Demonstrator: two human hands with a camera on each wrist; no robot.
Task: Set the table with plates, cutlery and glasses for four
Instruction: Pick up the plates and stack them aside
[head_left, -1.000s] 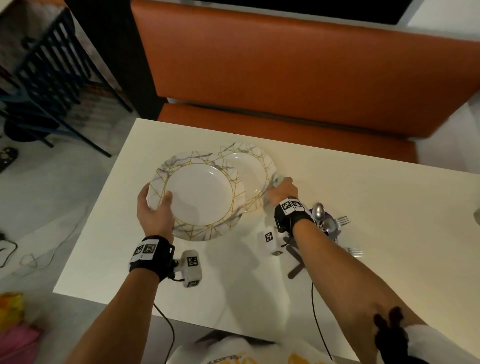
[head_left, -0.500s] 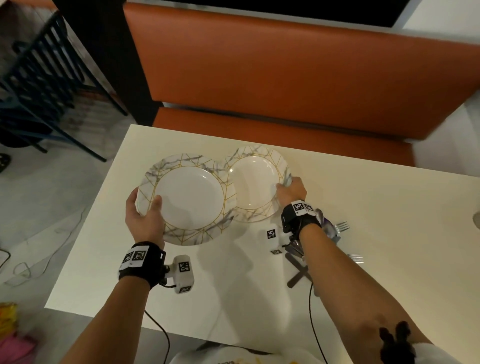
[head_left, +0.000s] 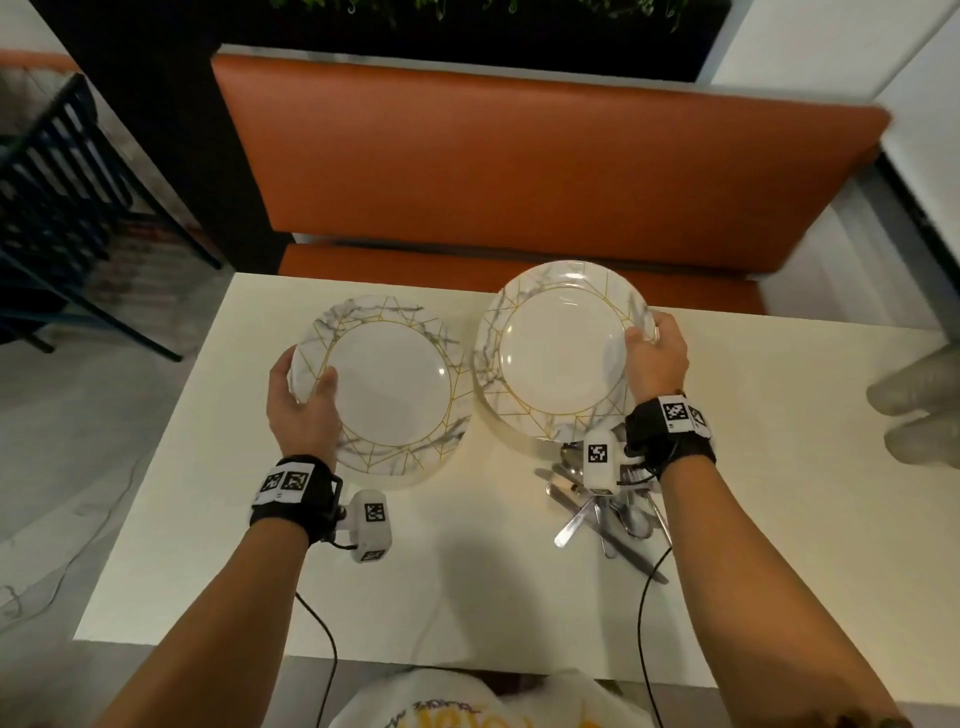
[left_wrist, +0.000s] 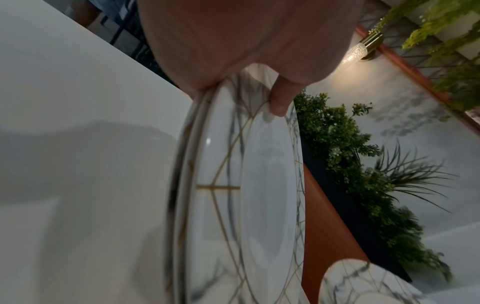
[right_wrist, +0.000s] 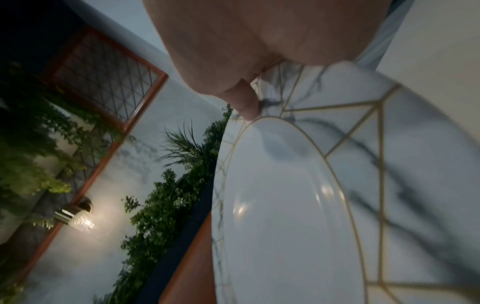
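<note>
Two white plates with grey marbling and gold lines are side by side over the white table (head_left: 467, 587). My left hand (head_left: 306, 395) grips the left plate (head_left: 389, 384) by its left rim, thumb on top. The right plate (head_left: 561, 353) is held by its right rim in my right hand (head_left: 649, 348), tilted and a little above the table. The left wrist view shows my thumb (left_wrist: 280, 98) pressing on the left plate (left_wrist: 259, 195). In the right wrist view the right plate (right_wrist: 285, 205) fills the frame. A pile of forks and spoons (head_left: 602, 514) lies under my right wrist.
An orange bench (head_left: 519, 171) runs along the table's far edge. A blurred grey shape (head_left: 914, 405) sits at the table's right side; what it is cannot be told. A dark blue chair (head_left: 57, 197) stands on the floor at the left.
The two plates overlapped at the table's left; now they are apart. My right hand has carried its plate to the right and lifted it, and the left plate has shifted slightly.
</note>
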